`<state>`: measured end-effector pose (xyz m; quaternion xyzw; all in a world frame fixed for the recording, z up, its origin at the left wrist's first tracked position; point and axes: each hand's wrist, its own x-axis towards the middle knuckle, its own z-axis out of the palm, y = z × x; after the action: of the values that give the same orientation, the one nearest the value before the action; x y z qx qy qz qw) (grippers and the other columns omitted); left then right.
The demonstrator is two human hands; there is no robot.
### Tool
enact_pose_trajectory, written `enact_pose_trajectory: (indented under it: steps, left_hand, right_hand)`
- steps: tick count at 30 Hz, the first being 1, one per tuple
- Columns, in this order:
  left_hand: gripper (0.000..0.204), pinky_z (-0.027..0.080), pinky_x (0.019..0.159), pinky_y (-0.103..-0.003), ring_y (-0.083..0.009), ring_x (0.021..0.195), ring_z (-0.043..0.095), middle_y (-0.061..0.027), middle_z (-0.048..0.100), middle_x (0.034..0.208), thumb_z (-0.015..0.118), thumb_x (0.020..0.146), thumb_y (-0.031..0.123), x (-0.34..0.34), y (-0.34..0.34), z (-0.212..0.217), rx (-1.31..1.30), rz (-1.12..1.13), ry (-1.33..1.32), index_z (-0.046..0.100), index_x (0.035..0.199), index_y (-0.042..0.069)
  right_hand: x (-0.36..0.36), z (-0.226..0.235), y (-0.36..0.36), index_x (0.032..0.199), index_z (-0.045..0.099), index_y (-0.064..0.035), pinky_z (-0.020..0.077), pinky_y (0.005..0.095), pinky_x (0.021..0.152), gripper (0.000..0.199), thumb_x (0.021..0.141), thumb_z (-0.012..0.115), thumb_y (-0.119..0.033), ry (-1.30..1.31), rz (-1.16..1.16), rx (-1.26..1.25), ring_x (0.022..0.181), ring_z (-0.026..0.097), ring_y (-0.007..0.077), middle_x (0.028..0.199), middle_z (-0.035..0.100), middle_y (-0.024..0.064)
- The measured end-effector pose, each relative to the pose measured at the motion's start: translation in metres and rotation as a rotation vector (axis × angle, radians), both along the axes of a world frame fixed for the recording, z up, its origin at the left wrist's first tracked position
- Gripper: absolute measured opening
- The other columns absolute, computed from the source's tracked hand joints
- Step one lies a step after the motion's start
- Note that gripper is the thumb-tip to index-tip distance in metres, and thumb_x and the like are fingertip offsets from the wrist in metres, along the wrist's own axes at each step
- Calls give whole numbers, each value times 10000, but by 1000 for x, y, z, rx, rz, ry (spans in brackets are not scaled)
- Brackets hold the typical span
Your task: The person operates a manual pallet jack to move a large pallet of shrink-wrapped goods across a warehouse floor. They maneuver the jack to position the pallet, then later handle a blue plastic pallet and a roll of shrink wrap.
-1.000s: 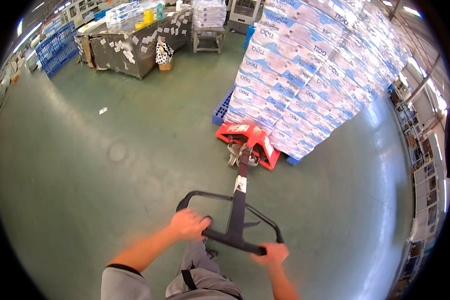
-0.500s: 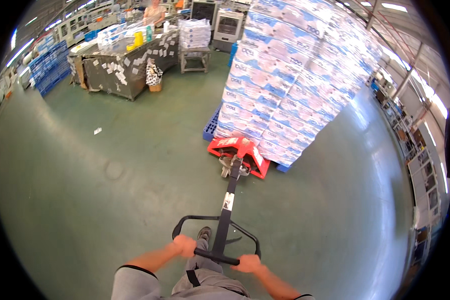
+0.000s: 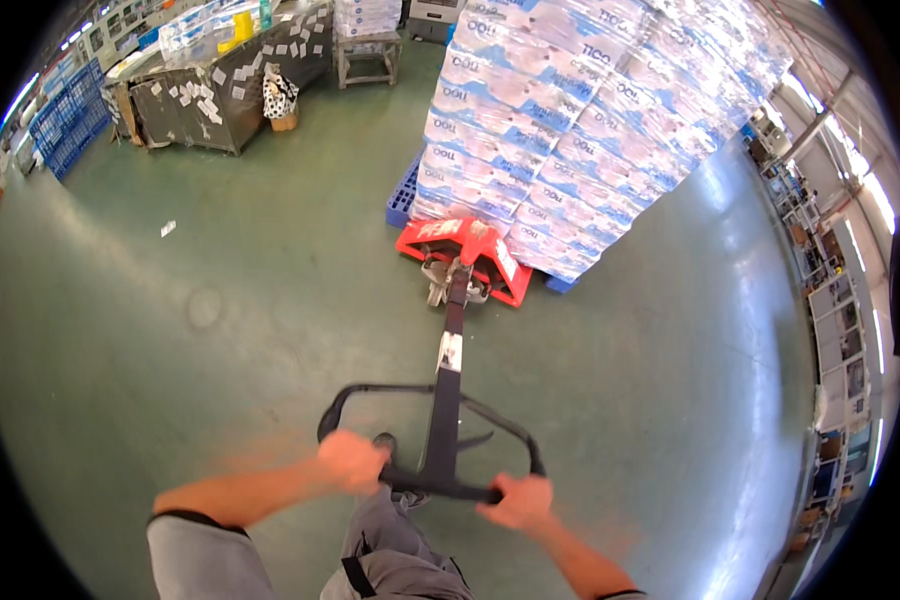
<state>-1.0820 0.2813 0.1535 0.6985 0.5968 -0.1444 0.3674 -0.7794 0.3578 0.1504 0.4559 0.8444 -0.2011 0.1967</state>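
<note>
Both my hands grip the black looped handle of a red pallet jack (image 3: pixel 467 243). My left hand (image 3: pixel 354 461) is closed around the left end of the handle's lower bar, a little blurred. At the right end of that bar, my right hand (image 3: pixel 522 501) is wrapped round it. The black tiller (image 3: pixel 444 420) runs away from me to the jack's red body. Beyond it a tall stack of shrink-wrapped white and blue packs (image 3: pixel 540 130) stands on a blue pallet (image 3: pixel 402 196). The forks are hidden under the load.
A worn metal table (image 3: pixel 195 110) with paper labels stuck on it stands far left, a spotted bag (image 3: pixel 279 97) beside it. Blue plastic pallets (image 3: pixel 70 115) are stacked further left. A small stand (image 3: pixel 368 62) holds packs. Shelving and machines (image 3: pixel 838 340) line the right. A paper scrap (image 3: pixel 168 228) lies on the floor.
The view has tilted down, so the load and table sit higher in it. My arms reach further forward and wider on the handle bar. My grip on it stays.
</note>
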Motion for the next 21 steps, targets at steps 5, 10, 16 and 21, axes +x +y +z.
enact_pose_trajectory:
  steps: [5, 10, 16, 21]
  left_hand:
    - [287, 537, 677, -430, -293, 822, 678, -112, 697, 893, 602, 745, 308, 42, -91, -152, -249, -22, -16, 669, 947, 115]
    - [317, 528, 771, -424, -281, 924, 663, -120, 691, 980, 584, 745, 307, 58, -108, -225, -335, 20, -32, 695, 965, 106]
    - [385, 529, 791, -417, -294, 932, 662, -135, 689, 991, 581, 726, 328, 51, -80, -175, -413, -36, 23, 694, 992, 73]
    - [368, 522, 702, -422, -279, 798, 667, -91, 688, 814, 601, 685, 447, 11, 48, 40, 104, 30, 109, 699, 902, 167]
  right_hand:
    - [32, -161, -87, 871, 670, -165, 510, 409, 672, 389, 750, 581, -524, -177, 135, -298, 799, 663, 296, 832, 687, 84]
    - [32, -236, -93, 957, 687, -119, 511, 421, 788, 406, 775, 552, -456, -337, 216, -599, 902, 661, 316, 953, 689, 137]
    - [25, -157, -69, 1000, 688, -149, 514, 425, 771, 429, 742, 574, -473, -314, 157, -507, 901, 660, 300, 938, 690, 119]
    - [-7, 46, 55, 907, 663, -189, 506, 393, 719, 404, 640, 685, -492, 28, -22, -22, 787, 662, 262, 802, 684, 59]
